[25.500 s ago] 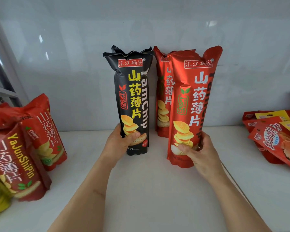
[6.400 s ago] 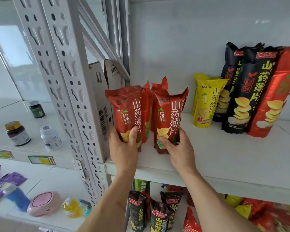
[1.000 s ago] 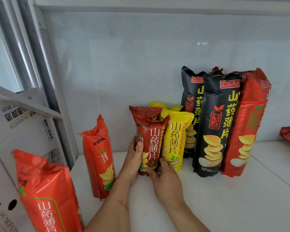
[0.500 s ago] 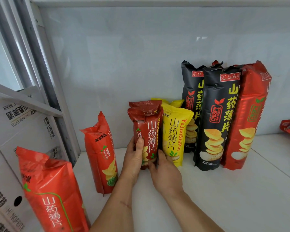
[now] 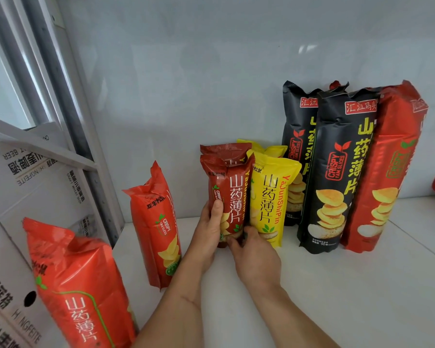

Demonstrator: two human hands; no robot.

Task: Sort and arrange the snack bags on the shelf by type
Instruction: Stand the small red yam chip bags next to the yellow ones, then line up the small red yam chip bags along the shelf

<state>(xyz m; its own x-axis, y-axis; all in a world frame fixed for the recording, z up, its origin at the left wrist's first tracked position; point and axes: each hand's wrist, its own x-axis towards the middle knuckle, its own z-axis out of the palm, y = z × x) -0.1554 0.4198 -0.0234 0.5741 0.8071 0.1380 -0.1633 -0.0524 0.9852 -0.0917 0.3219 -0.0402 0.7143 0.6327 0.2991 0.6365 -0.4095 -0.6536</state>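
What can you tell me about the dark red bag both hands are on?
The dark red bag is a short, glossy foil-like snack pouch with a crimped, crumpled top, white Chinese characters down its front, a small "CRISPY" label and pictured chips near the bottom. It stands upright on the white shelf, pressed against a yellow bag on its right, with another dark red bag just behind. The left hand grips its lower side, thumb across the front; the right hand holds its base.
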